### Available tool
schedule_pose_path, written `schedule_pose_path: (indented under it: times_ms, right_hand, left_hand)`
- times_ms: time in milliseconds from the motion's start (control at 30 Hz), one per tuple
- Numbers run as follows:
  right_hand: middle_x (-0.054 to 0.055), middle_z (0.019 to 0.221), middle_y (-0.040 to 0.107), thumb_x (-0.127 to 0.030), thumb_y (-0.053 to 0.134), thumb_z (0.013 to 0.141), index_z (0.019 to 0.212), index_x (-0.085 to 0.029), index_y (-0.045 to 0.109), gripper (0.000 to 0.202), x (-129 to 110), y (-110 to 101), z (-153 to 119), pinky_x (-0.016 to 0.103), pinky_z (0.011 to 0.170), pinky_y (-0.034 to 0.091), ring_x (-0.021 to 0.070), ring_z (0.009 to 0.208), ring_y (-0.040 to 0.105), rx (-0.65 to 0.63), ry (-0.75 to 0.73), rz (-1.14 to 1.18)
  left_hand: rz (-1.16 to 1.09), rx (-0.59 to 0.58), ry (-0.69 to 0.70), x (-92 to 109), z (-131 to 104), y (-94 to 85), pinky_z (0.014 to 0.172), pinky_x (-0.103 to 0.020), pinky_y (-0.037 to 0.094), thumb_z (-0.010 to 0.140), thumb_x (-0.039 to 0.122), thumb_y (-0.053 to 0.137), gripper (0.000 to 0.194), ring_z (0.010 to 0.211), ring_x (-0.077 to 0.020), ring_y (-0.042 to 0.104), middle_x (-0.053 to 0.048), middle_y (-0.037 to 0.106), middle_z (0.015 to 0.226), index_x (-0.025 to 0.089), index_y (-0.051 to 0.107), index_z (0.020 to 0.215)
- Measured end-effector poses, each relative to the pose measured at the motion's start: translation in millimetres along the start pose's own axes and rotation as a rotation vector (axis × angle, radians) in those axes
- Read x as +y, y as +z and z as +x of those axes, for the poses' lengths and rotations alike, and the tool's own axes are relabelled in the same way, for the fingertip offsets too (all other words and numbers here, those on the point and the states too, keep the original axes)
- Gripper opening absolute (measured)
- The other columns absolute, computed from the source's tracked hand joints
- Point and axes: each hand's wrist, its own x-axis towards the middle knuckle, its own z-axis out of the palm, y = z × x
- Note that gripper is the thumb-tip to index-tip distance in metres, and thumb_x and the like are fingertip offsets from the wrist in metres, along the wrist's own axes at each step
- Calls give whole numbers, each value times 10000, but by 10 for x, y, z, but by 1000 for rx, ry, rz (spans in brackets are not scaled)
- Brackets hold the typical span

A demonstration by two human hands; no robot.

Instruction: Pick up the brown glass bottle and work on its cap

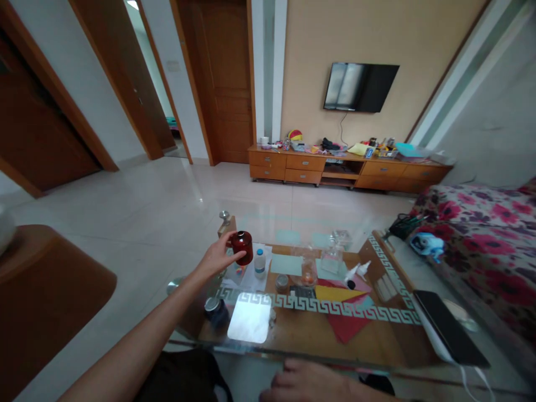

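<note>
My left hand (218, 257) reaches out over the left end of the glass coffee table (389, 349) and grips a small dark red jar (242, 247), held just above the tabletop. A small white bottle with a blue cap (260, 263) stands right beside the jar. My right hand (307, 385) rests near the table's front edge at the bottom of the view, fingers curled, with nothing visible in it.
On the table lie papers, a clear glass (309, 272), a small tin (282, 282), a dark jar (214, 310), red and yellow paper (340, 295) and a black phone (450, 334). A floral sofa (486, 234) is at right, a TV cabinet (347, 167) at the far wall.
</note>
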Motion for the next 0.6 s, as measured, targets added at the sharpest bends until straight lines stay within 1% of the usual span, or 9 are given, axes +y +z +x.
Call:
schedule_pose_path:
  times_ms: [33,67,133,167,233,333,433,500,600]
  right_hand:
    - [-6,1365,699,-295,577,1039,1292,-372,653,276,81,-420,-74,371,896,541,200,1126,673,21,105,-53]
    - [20,1458,642,-264,564,1035,1407,-364,587,386,189,-820,-146,421,961,524,229,1197,641,54,218,-94]
    - [66,1492,606,-184,536,1013,1490,-331,524,499,478,-1482,-306,470,1042,490,259,1287,587,210,501,-158]
    - [95,1476,606,-179,540,1000,1502,-300,516,517,648,-1722,-401,487,1084,472,271,1313,567,331,645,-192]
    - [139,1450,606,-259,596,988,1528,-232,493,551,997,-2011,-626,518,1149,434,298,1338,547,497,854,-257]
    - [153,1434,621,-423,689,949,1520,-204,513,637,1439,-2061,-1001,513,1160,430,318,1326,569,534,990,-263]
    - [192,1450,618,-561,780,851,1496,-155,548,796,1738,-1867,-1314,498,1144,446,347,1322,590,433,1075,-163]
    - [212,1446,625,-548,813,812,1494,-125,549,845,1883,-1717,-1454,476,1111,472,350,1296,619,363,1137,-82]
    - [215,1402,658,-462,821,804,1472,-113,570,794,2037,-1566,-1553,455,1079,492,346,1256,650,319,1196,-31]
  left_hand:
    - [10,10,-6,16,7,38,970,-517,587,776,600,792,787,1085,-335,748,-127,741,1276,260,548,1443]
    - [19,14,-11,36,15,82,964,-520,591,763,621,790,785,1090,-348,746,-125,748,1260,251,568,1419]
    - [38,-13,-2,95,28,185,952,-522,595,745,652,785,748,1091,-364,745,-112,759,1234,266,609,1360]
    - [52,-35,11,136,33,240,950,-524,593,746,660,778,725,1089,-369,744,-107,762,1224,278,621,1342]
    - [86,-75,37,238,39,349,956,-530,580,755,663,766,715,1102,-378,736,-108,759,1222,284,618,1343]
    - [144,-113,42,407,45,492,934,-528,567,749,664,772,744,1108,-393,724,-115,750,1214,277,585,1356]
    - [158,-153,54,558,57,603,882,-504,566,740,650,779,694,1053,-384,731,-105,753,1160,283,584,1297]
    - [149,-159,79,646,76,664,879,-498,561,730,626,790,684,1024,-378,735,-105,756,1115,277,581,1280]
    - [143,-176,116,782,127,746,890,-499,556,743,588,793,685,1016,-376,735,-102,761,1089,292,568,1319]
